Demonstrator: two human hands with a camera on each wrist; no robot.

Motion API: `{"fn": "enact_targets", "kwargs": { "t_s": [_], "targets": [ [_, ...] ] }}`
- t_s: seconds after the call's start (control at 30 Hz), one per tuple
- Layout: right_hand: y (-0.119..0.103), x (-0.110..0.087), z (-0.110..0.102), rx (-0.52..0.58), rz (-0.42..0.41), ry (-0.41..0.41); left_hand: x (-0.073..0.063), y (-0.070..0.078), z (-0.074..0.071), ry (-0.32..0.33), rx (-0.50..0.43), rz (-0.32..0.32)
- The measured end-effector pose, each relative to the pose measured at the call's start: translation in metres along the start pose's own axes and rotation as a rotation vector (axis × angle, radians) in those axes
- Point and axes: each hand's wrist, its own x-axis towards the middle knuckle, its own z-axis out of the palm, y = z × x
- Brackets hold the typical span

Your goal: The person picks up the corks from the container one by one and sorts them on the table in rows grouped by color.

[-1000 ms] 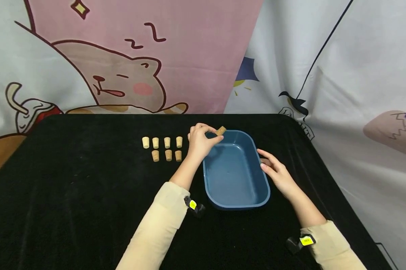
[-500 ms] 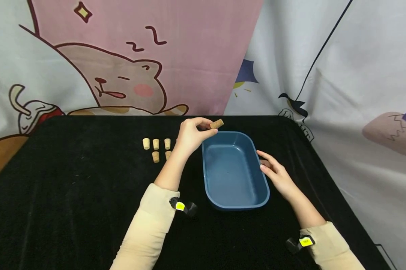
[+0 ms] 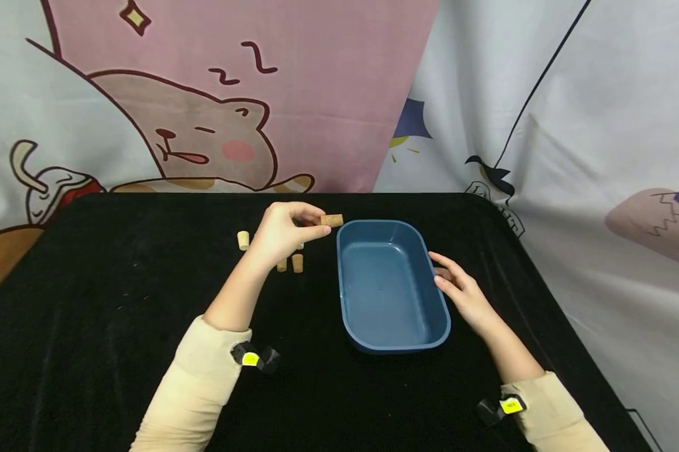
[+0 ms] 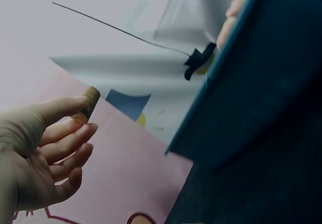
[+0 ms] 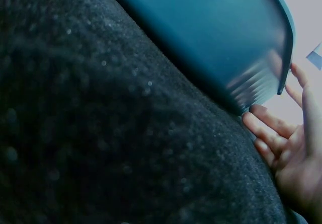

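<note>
Between thumb and fingers, my left hand (image 3: pixel 285 232) pinches a brown cork stopper (image 3: pixel 332 220), held sideways just left of the bin's far left corner. The left wrist view shows the same cork stopper (image 4: pixel 90 103) at the fingertips of the left hand (image 4: pixel 50 148). My right hand (image 3: pixel 460 289) touches the right outer wall of the blue plastic bin (image 3: pixel 396 347) with relaxed fingers. In the right wrist view, the right hand's fingertips (image 5: pixel 256 116) meet the bin's side (image 5: pixel 211 48). No cork shows inside the bin.
Under and beyond the left hand stand more corks, partly hidden: a pale one (image 3: pixel 243 240) at left and brown ones (image 3: pixel 297 263) nearer. Black cloth (image 3: pixel 119 351) covers the table, and a printed curtain (image 3: pixel 328 94) hangs behind it.
My left hand has moved left with the brown cork, from over the bin's far left corner to outside it, now covering some standing corks. My right hand stays on the bin.
</note>
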Motion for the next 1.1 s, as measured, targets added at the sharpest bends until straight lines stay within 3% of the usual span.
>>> {"fn": "enact_targets", "kwargs": {
  "t_s": [0.33, 0.57, 0.83, 1.1],
  "targets": [
    [-0.001, -0.001, 0.0, 0.0, 0.008, 0.0, -0.021, -0.015, -0.035, -0.053, -0.042, 0.011],
    [-0.001, 0.0, -0.001, -0.004, 0.015, -0.003, -0.035, -0.036, -0.057, -0.061, -0.098, -0.055],
    [0.0, 0.0, -0.001, -0.007, 0.007, 0.012, -0.038, -0.057, -0.071, -0.078, -0.161, -0.099],
    [0.001, 0.001, 0.0, -0.014, 0.01, 0.016, -0.041, -0.081, -0.083, -0.106, -0.163, -0.169]
  ]
}}
